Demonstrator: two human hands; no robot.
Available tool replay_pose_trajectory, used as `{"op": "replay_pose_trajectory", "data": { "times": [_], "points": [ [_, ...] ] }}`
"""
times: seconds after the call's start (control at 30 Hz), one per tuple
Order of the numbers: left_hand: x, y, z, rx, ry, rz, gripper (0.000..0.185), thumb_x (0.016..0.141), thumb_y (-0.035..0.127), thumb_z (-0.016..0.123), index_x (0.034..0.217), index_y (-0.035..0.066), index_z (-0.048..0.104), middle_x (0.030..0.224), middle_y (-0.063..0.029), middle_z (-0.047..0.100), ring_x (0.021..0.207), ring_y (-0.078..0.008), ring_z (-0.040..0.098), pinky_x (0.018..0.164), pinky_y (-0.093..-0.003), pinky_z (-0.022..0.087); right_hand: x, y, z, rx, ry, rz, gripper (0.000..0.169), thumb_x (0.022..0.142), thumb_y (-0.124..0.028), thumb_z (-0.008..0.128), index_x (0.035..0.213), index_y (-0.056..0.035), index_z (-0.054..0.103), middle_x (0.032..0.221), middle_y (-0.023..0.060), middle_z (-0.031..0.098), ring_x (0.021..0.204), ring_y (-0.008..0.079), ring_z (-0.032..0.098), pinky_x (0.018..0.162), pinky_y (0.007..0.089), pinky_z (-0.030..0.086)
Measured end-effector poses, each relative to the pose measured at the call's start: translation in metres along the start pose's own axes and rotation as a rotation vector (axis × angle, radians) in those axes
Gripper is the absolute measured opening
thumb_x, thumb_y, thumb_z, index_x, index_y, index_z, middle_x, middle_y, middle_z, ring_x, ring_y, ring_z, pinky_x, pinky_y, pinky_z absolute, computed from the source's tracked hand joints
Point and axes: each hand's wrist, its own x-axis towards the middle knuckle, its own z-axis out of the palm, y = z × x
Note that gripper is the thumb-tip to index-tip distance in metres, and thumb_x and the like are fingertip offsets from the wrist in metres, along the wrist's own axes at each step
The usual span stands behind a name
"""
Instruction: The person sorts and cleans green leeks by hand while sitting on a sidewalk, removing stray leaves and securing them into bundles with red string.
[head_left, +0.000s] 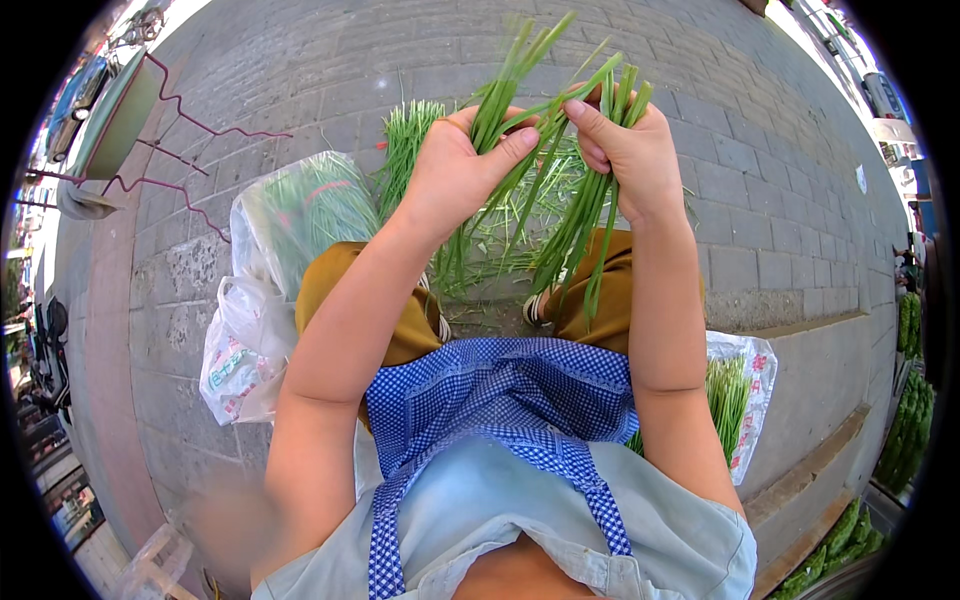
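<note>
My left hand (469, 161) grips a bunch of long green Chinese chives (495, 105), their upper ends blurred. Close beside it, my right hand (626, 146) holds another bunch of chives (585, 217), whose leaves hang down towards my knees. Some stalks cross between the two hands. Behind my left hand, on the paving, stands a dense bundle of chives (405, 154). Loose and broken leaves (525, 225) lie scattered on the ground beneath both hands.
To the left are a clear plastic bag of chives (307, 210) and a white plastic bag (244, 352). More chives (727, 405) lie on printed plastic by my right elbow. A stand with wavy metal legs (180, 112) is at the upper left; concrete steps (802, 450) are at the right.
</note>
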Motion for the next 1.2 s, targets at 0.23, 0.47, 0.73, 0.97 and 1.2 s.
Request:
{"op": "replay_pose_trajectory", "data": {
  "times": [0.23, 0.47, 0.73, 0.97, 1.2],
  "points": [
    [-0.003, 0.018, -0.008, 0.583, 0.223, 0.16, 0.017, 0.082, 0.012, 0.065, 0.095, 0.001, 0.066, 0.075, 0.0015, 0.06, 0.065, -0.0048, 0.052, 0.059, -0.021, 0.043, 0.001, -0.001, -0.007, -0.241, 0.063, -0.015, 0.011, 0.085, -0.008, 0.061, 0.09, 0.0008, 0.058, 0.067, 0.0008, 0.053, 0.049, 0.004, 0.038, 0.043, 0.0189, 0.028],
    [0.005, 0.004, -0.03, -0.022, -0.05, -0.156, 0.024, 0.087, 0.016, 0.06, 0.107, 0.002, 0.061, 0.081, -0.0027, 0.059, 0.059, -0.0034, 0.044, 0.051, -0.0178, 0.037, 0.007, -0.01, -0.058, 0.283, 0.096, -0.099, 0.013, 0.089, -0.008, 0.053, 0.096, 0.0022, 0.058, 0.079, 0.0065, 0.061, 0.062, 0.0089, 0.047, 0.052, 0.0226, 0.04],
    [0.006, 0.0, -0.012, -0.386, -0.258, -0.172, 0.026, 0.09, 0.011, 0.055, 0.115, 0.003, 0.053, 0.097, -0.0056, 0.057, 0.06, -0.0044, 0.041, 0.049, -0.017, 0.034, 0.006, 0.007, -0.003, 0.473, 0.179, -0.016, 0.02, 0.085, -0.012, 0.062, 0.097, 0.0012, 0.053, 0.065, 0.0003, 0.044, 0.053, 0.0081, 0.041, 0.047, 0.0236, 0.034],
    [0.004, -0.002, -0.011, -0.355, -0.293, -0.161, 0.023, 0.09, 0.013, 0.055, 0.111, 0.003, 0.054, 0.095, -0.0039, 0.056, 0.059, -0.004, 0.04, 0.048, -0.0173, 0.032, 0.004, 0.004, -0.005, 0.373, 0.037, 0.052, 0.019, 0.084, -0.012, 0.065, 0.092, 0.003, 0.058, 0.067, -0.0008, 0.045, 0.049, 0.0061, 0.036, 0.046, 0.022, 0.031],
    [0.01, 0.007, -0.038, -0.356, -0.152, -0.081, 0.019, 0.092, 0.019, 0.052, 0.097, 0.002, 0.057, 0.084, -0.0016, 0.052, 0.056, -0.0028, 0.037, 0.046, -0.0166, 0.029, 0.009, -0.006, -0.043, 0.229, 0.332, -0.133, 0.019, 0.084, -0.01, 0.063, 0.094, 0.0063, 0.06, 0.072, 0.0029, 0.052, 0.05, 0.006, 0.038, 0.046, 0.0221, 0.033]
  ]
}}
